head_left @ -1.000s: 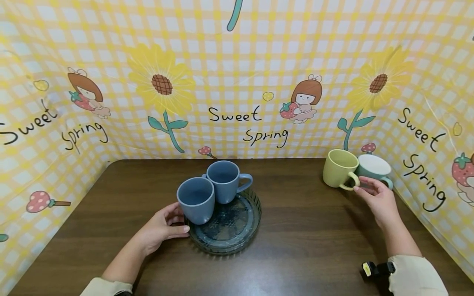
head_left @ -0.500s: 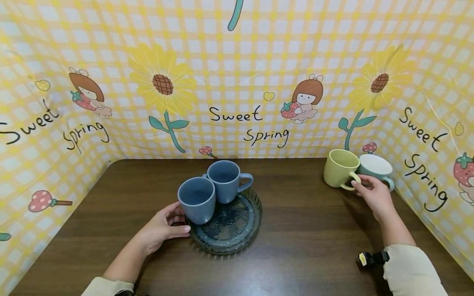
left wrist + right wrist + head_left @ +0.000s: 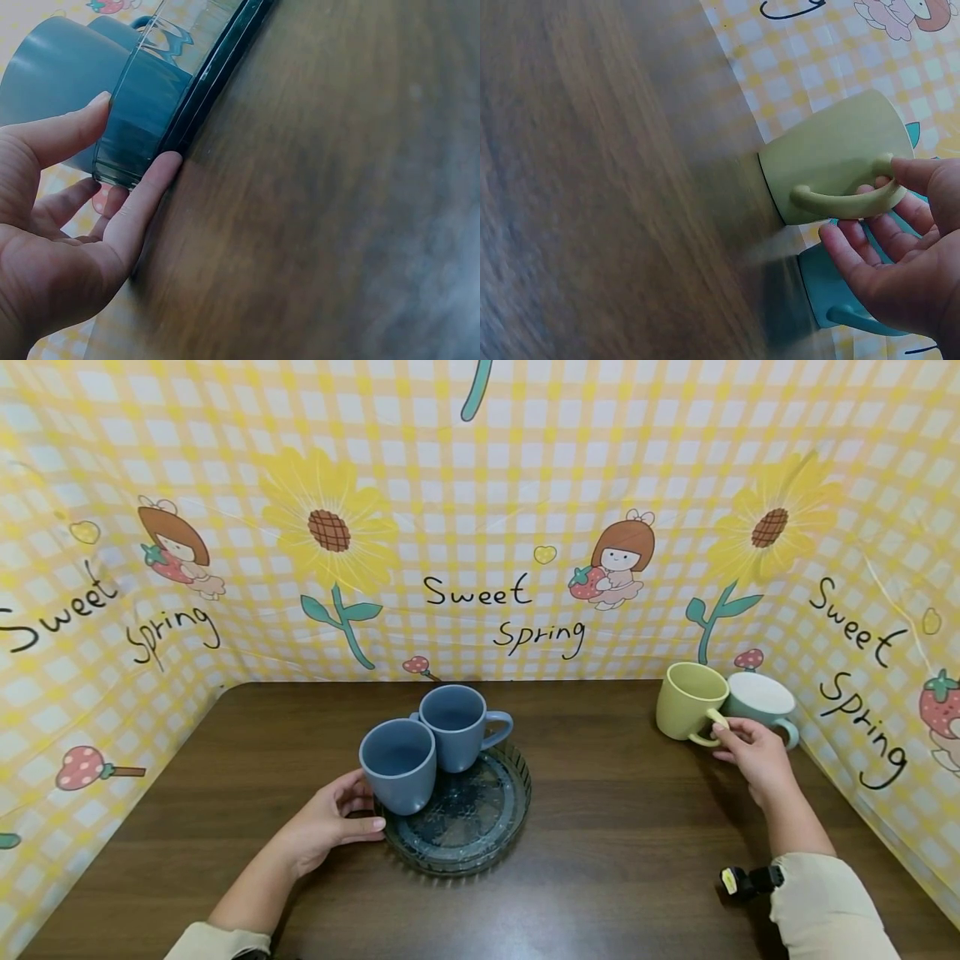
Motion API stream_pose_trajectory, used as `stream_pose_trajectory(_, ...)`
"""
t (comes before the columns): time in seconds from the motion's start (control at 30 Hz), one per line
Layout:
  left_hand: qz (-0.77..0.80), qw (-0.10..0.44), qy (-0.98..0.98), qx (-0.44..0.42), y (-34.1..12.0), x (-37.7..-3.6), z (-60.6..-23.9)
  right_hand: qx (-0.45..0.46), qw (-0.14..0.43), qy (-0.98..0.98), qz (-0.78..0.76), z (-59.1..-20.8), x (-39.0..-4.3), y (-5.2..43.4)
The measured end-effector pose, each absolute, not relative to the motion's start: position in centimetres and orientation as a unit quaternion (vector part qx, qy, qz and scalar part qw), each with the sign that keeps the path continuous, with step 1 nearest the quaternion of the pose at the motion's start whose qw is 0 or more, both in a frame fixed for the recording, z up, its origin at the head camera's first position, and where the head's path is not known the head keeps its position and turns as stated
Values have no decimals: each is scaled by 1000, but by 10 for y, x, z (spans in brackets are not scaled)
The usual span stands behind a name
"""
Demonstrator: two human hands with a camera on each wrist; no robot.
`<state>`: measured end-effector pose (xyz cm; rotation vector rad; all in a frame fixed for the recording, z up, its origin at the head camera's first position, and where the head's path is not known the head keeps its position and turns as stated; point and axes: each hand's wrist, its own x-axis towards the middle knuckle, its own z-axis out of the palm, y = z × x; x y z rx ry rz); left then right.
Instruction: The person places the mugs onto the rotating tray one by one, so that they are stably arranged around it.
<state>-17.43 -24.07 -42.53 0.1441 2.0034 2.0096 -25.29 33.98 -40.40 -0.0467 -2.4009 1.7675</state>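
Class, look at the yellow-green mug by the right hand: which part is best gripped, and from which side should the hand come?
Grip the yellow-green mug by its loop handle. The mug stands upright and the handle points toward the person, so come from the near side. The teal mug sits touching or nearly touching it on the right, which likely leaves little room round the body. The right hand already has its fingertips at the handle.

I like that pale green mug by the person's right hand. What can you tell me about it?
The yellow-green mug looks like matte glazed ceramic, same colour inside and out, with one looped handle. It stands upright and looks empty on the dark wooden table, near the far right corner, close beside a teal mug with a white inside. The right hand has fingertips on the handle, the thumb at its top; a closed grip is not yet visible.
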Motion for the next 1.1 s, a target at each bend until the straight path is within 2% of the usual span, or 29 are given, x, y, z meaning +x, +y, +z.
stream_pose_trajectory(0.43,701,150,696,47,-241,-174,-426,62,3,-621,781,-408,-246,338)
stream_pose_trajectory(1.1,701,148,696,47,-241,-175,-426,92,49,-566,818,-417,-239,320)
